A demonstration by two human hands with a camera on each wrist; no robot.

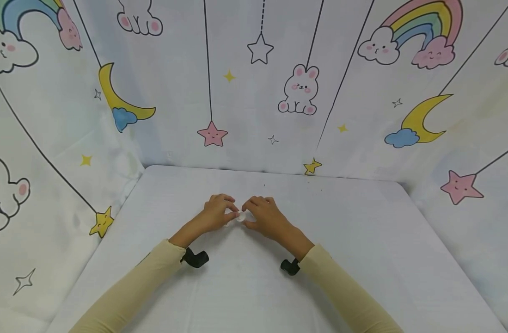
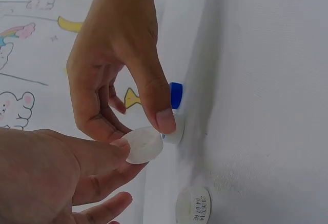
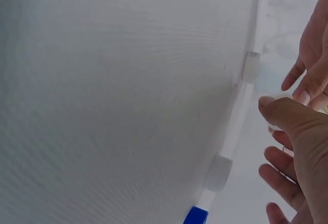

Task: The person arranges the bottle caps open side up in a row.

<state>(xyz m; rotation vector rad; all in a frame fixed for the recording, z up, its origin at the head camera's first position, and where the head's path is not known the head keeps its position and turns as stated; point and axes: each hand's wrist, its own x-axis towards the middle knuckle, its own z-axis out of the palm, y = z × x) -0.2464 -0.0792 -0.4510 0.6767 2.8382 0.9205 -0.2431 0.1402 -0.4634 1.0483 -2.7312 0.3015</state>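
Observation:
My left hand [image 1: 215, 213] pinches a small translucent white bottle cap [image 2: 144, 145] between thumb and fingers, above the white table. Facing it, my right hand [image 1: 267, 216] has its thumb and fingers spread apart, with the fingertips right at the cap's far edge. From the right wrist, the right thumb overlaps the held cap and hides part of it. Below the hands, a blue cap [image 2: 176, 96] and a white cap [image 2: 178, 130] sit on the table. Nearer the left hand sits another white cap [image 2: 193, 206] with printed numbers on its side.
The white tabletop [image 1: 237, 286] runs back to a curtain [image 1: 174, 83] printed with rabbits, moons, stars and rainbows. This cloth also hangs on both sides. Dark wrist cameras sit by the left cuff [image 1: 173, 249] and right cuff [image 1: 314, 257].

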